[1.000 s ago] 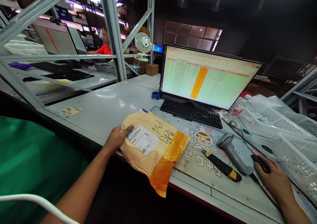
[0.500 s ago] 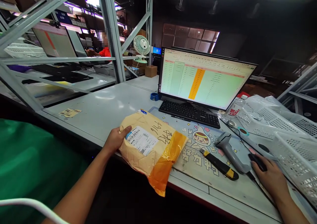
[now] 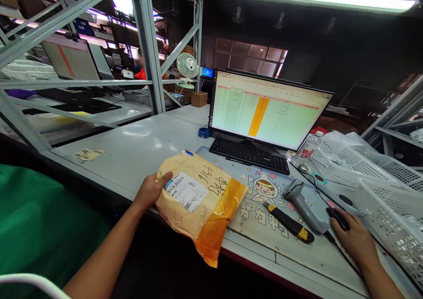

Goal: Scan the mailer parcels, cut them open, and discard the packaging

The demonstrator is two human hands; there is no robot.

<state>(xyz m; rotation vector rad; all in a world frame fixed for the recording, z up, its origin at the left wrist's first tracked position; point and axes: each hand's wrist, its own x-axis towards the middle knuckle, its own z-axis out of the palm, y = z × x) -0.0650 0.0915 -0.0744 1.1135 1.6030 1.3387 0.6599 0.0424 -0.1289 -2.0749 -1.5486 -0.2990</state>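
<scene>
My left hand (image 3: 150,192) grips the left edge of a padded mailer (image 3: 198,202), thumb on top. The mailer is pale yellow with an orange taped end, a white barcode label and handwriting; it juts over the front edge of the desk. At the right, my right hand (image 3: 355,235) is closed over a black computer mouse (image 3: 338,219). Just left of the mouse lies a grey barcode scanner (image 3: 306,206) with its cable. Beside the scanner is a black and yellow utility knife (image 3: 289,223). Both rest on a cartoon desk mat (image 3: 254,222).
A monitor (image 3: 267,109) showing a spreadsheet stands behind a black keyboard (image 3: 249,153). White perforated baskets (image 3: 390,219) and a plastic bottle (image 3: 310,145) crowd the right. A blue tape roll (image 3: 204,132) lies by the monitor. Metal frame posts (image 3: 150,48) and a fan (image 3: 187,68) stand behind.
The view has tilted up slightly, showing more of the ceiling light. Both hands keep their holds on the mailer and the mouse. A person in red behind the frame has shifted.
</scene>
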